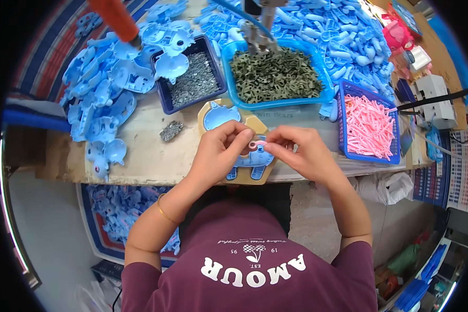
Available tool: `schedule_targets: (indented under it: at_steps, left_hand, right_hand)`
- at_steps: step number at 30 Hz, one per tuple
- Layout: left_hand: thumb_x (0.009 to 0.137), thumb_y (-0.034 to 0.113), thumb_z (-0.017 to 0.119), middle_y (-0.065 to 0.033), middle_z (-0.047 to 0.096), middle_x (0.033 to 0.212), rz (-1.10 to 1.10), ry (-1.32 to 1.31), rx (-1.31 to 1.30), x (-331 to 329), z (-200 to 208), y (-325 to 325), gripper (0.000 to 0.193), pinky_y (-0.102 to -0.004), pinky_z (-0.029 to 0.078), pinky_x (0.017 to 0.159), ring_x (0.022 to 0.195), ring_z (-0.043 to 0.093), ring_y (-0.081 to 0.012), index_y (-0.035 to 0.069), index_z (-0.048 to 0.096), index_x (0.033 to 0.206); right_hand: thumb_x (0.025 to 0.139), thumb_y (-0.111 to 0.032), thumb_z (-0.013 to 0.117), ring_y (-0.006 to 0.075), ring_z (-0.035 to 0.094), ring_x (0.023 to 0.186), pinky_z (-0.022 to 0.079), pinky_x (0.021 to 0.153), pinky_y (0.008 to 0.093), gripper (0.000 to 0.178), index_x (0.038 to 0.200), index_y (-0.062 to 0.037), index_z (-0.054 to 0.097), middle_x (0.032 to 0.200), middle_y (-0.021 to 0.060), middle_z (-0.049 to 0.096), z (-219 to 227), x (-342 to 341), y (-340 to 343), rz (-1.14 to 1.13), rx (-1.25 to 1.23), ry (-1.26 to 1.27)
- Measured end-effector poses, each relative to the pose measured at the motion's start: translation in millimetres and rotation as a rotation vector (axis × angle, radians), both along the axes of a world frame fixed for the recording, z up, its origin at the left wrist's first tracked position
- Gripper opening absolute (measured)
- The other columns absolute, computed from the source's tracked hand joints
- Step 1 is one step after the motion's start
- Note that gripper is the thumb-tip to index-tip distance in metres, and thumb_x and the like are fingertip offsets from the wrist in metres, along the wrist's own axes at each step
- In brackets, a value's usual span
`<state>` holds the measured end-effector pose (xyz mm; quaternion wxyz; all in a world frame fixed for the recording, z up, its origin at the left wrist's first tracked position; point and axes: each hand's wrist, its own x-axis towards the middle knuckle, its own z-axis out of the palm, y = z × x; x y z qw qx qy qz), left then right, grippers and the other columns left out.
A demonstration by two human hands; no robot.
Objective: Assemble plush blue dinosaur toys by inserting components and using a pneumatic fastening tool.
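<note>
At the table's front edge a tan jig (pixel 256 124) bears blue plastic toy shells. A rounded blue shell (pixel 220 116) lies in its upper part, and a blue body half with legs (pixel 257 160) lies in its lower part. Above that body half, my left hand (pixel 224 147) pinches a small pink plastic piece (pixel 261 143) between thumb and forefinger. From the other side my right hand (pixel 300 151) pinches the same piece, its fingers closed. A small dark ring shows at the piece's left end; the fingertips partly hide it.
Behind the jig stand a dark bin of small metal parts (pixel 222 86) and a light-blue tray of dark green pieces (pixel 325 83). A blue basket (pixel 372 157) of pink strips is at right. Blue shells (pixel 103 112) heap at left. A metal machine head (pixel 260 39) hangs above the tray.
</note>
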<state>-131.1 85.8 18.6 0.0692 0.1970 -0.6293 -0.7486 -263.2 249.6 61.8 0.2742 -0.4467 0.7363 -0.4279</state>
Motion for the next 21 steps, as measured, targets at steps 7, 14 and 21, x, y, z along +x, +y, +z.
schedule_targets:
  at_steps: [7, 14, 21]
  left_hand:
    - [0.101, 0.016, 0.056, -0.007, 0.07, 0.087, 0.043, 0.008, -0.14, 10, 0, 3, 0.021, -0.0248, 0.056, 0.072, 0.083, 0.07, -0.0124, -0.004, 0.063, 0.099]
    - [0.102, 0.017, 0.055, -0.009, 0.069, 0.089, -0.063, -0.029, 0.1, 19, 3, -12, 0.022, -0.0269, 0.058, 0.074, 0.085, 0.071, -0.0139, -0.004, 0.061, 0.101]
    - [0.104, 0.019, 0.05, -0.011, 0.07, 0.101, -0.073, -0.056, -0.217, 28, 7, -28, 0.025, -0.0261, 0.058, 0.073, 0.089, 0.07, -0.0154, -0.002, 0.06, 0.114]
  right_hand:
    - [0.088, -0.012, 0.072, 0.0104, 0.061, 0.063, 0.049, 0.059, 0.0256, 0.014, 0.094, 0.0004, 0.068, 0.076, 0.0062, 0.068, -11, 12, -6, -0.041, 0.015, 0.13]
    - [0.086, -0.01, 0.073, 0.0131, 0.065, 0.066, 0.051, 0.06, 0.0276, 0.014, 0.098, -0.0024, 0.069, 0.077, 0.0068, 0.069, -11, 17, -12, 0.017, 0.007, 0.058]
    - [0.083, -0.012, 0.074, 0.0249, 0.066, 0.076, 0.052, 0.064, 0.0344, 0.015, 0.097, -0.0075, 0.071, 0.083, 0.006, 0.066, -25, 28, -27, 0.103, -0.157, 0.596]
